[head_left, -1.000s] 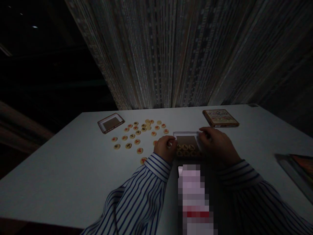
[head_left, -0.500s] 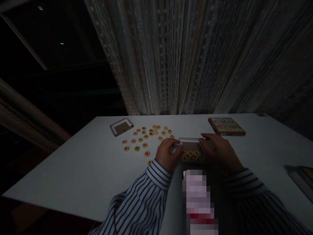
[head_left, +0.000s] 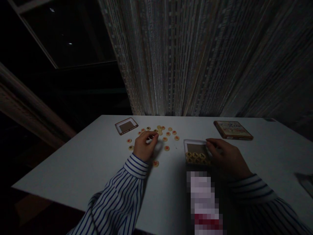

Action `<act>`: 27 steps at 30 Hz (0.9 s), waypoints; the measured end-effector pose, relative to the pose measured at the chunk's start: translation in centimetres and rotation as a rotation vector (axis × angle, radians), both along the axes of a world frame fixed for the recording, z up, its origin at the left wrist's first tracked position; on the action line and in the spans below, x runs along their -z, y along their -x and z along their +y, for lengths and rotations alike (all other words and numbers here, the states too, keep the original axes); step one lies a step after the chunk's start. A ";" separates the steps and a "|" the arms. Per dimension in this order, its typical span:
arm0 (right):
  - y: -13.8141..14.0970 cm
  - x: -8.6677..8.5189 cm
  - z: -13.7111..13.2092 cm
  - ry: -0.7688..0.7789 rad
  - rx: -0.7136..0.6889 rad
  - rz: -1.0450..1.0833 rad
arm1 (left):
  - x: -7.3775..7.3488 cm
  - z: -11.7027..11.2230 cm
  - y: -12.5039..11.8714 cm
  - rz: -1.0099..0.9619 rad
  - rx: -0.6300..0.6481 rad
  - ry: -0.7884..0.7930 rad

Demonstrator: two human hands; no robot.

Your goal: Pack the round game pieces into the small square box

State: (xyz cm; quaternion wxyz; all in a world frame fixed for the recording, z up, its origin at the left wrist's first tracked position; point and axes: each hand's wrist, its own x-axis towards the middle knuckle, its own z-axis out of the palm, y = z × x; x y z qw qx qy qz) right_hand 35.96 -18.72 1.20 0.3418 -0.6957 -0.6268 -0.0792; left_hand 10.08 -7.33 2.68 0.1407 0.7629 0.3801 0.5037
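Several round pale game pieces (head_left: 167,133) with red or black marks lie scattered on a white table (head_left: 97,169). My left hand (head_left: 144,145) rests among them with its fingers curled over the pieces; what it holds, if anything, is hidden. A small open box (head_left: 196,151) holds a row of pieces along its near side. My right hand (head_left: 226,157) lies against the box's right edge with fingers bent, steadying it. Both arms wear blue-striped sleeves.
A second small empty tray (head_left: 126,125) sits at the back left of the pieces. A flat printed box lid (head_left: 232,129) lies at the back right. A dark object (head_left: 304,179) shows at the right edge. A curtain hangs behind the table.
My left hand has left the box's left side and moved left onto the scattered pieces. My right hand stays at the box. The view has shifted left.
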 end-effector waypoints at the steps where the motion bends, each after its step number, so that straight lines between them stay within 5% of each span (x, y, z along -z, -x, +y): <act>1: 0.1 -0.1 -0.1 -0.001 -0.003 0.013 | 0.1 0.3 0.6 0.004 -0.014 -0.002; 8: 1.7 -1.3 0.8 0.023 -0.039 0.102 | 1.3 2.1 3.7 0.037 -0.106 0.012; 19: 8.2 -7.4 5.5 0.152 -0.343 -0.110 | 2.4 3.0 5.9 0.349 -0.076 0.041; 27: 10.4 -5.8 7.2 0.274 -0.448 -0.288 | 2.5 3.1 7.0 0.590 -0.014 0.169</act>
